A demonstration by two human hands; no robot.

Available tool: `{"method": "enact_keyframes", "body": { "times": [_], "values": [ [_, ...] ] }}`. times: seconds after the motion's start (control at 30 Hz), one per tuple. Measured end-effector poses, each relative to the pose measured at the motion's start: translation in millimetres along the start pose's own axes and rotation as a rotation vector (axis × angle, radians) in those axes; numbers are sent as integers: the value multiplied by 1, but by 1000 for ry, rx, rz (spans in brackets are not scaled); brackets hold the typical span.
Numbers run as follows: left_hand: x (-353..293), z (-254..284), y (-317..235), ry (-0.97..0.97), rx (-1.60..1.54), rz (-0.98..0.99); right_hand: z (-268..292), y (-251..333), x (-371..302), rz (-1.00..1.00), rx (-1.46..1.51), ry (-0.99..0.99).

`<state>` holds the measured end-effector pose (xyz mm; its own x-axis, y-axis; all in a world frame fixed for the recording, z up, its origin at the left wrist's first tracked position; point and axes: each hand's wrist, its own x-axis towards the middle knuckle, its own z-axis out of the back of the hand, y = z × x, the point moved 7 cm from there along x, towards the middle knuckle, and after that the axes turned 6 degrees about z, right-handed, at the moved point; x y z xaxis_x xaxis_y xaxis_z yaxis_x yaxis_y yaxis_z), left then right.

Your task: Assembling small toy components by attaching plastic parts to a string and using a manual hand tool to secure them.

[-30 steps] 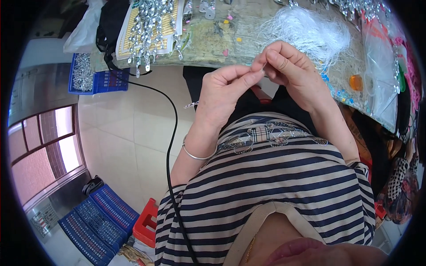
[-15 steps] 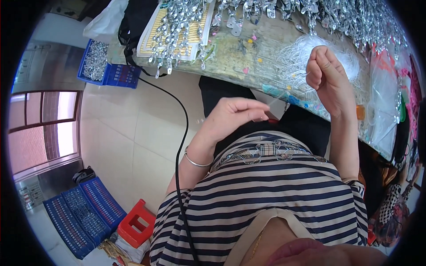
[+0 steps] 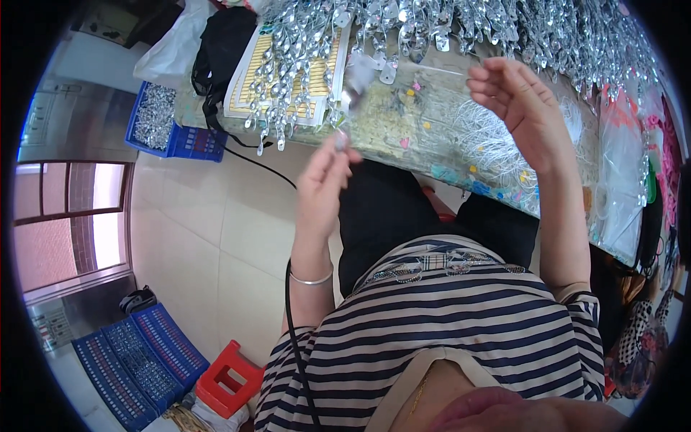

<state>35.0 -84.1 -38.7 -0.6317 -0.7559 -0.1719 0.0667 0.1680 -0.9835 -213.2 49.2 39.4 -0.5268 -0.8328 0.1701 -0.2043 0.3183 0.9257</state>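
My left hand (image 3: 324, 176) is raised by the table's near edge, its fingers pinched on a small shiny silver ornament (image 3: 341, 140) blurred by motion. Beyond it a second silver ornament (image 3: 358, 83) is smeared, apparently swinging. Over the table, my right hand (image 3: 522, 101) has its fingers curled, thumb and forefinger together on a thin clear thread (image 3: 446, 70) that runs off to the left. Under that hand lies a loose tangle of white thread (image 3: 493, 137). Strands of silver twisted ornaments (image 3: 403, 43) hang and lie along the far side.
The worktable (image 3: 389, 133) has a worn, paint-flecked top. A yellow-striped sheet (image 3: 313, 83) lies at its left under more strands. A blue basket (image 3: 173, 147) of silver pieces stands left; blue trays (image 3: 140, 360) and a red stool (image 3: 230, 378) are lower left. A black cable (image 3: 289, 288) crosses my left arm.
My left hand has moved left and forward from in front of my waist to the table edge, now with a silver ornament. My right hand has turned and its fingers have loosened from a fist.
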Motion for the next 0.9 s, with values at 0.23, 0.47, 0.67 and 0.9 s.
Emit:
{"method": "enact_keyframes", "body": {
  "times": [0.23, 0.47, 0.67, 0.9],
  "values": [
    [90, 40, -66, -452, 748, -502, -28, -41, 22, -94, -301, 115],
    [149, 41, -79, -623, 1194, -599, -79, -79, 90, 385, -1089, 321],
    [166, 42, -67, -603, 1225, -592, -120, -99, 113, 352, -1543, 452],
    [152, 37, -70, -621, 1210, -688, -83, -93, 129, 448, -1804, 536]
  ]
}}
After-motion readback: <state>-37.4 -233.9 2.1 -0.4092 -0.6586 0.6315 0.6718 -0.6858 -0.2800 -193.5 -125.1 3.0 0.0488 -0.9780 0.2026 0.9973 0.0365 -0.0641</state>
